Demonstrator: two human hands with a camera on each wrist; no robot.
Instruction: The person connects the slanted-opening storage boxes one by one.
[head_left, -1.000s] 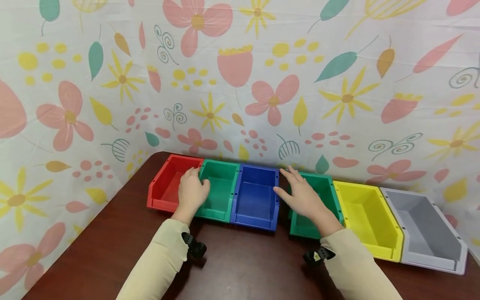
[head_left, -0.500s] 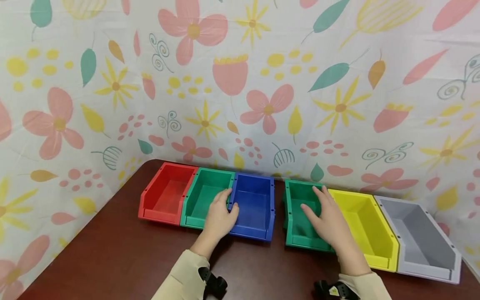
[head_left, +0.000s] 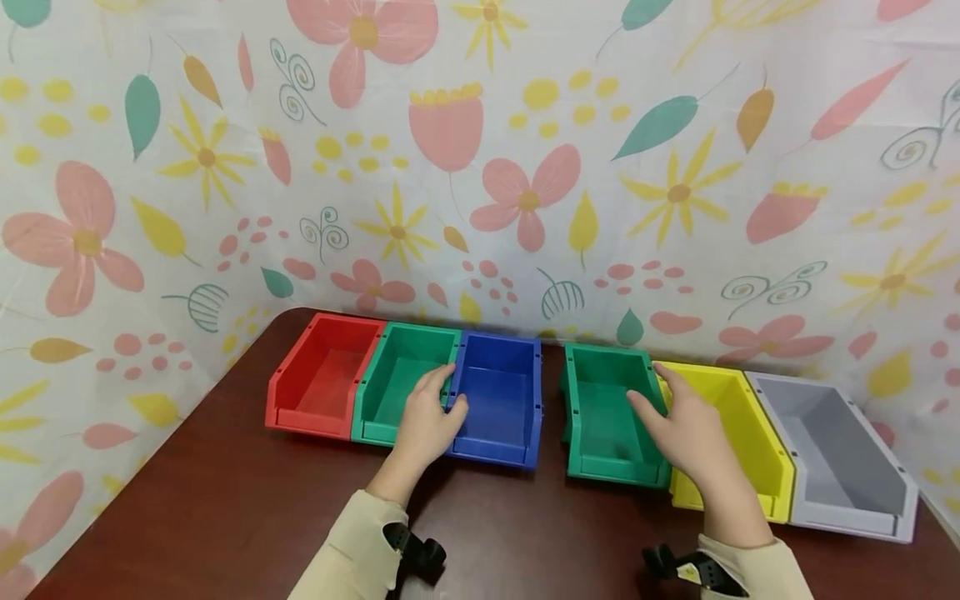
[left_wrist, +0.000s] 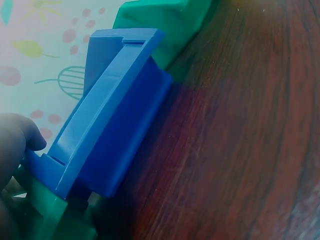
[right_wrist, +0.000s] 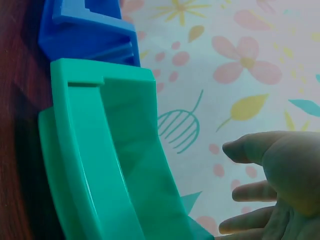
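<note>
My left hand [head_left: 427,421] is at the adjoining walls of a green bin [head_left: 408,375] and a blue bin [head_left: 495,408]. Its thumb extends over the blue side, its fingers over the green one. In the left wrist view the thumb [left_wrist: 27,132] shows at the near corner of the blue bin [left_wrist: 115,120]. With thumb and index finger spread, my right hand [head_left: 693,433] hovers where a second green bin [head_left: 607,417] meets a yellow bin [head_left: 738,425]. In the right wrist view, that hand [right_wrist: 280,185] appears apart from the green bin [right_wrist: 105,150], fingers extended and holding nothing.
A red bin [head_left: 326,375] stands at the left end of the row and a grey bin [head_left: 840,450] at the right end. A narrow gap separates the blue bin from the second green one. Behind the dark wooden table [head_left: 187,500] hangs a flower-patterned cloth [head_left: 525,150].
My left hand has shifted right from the red and green bins to the green and blue ones. My right hand has moved from beside the blue bin to the green and yellow edge.
</note>
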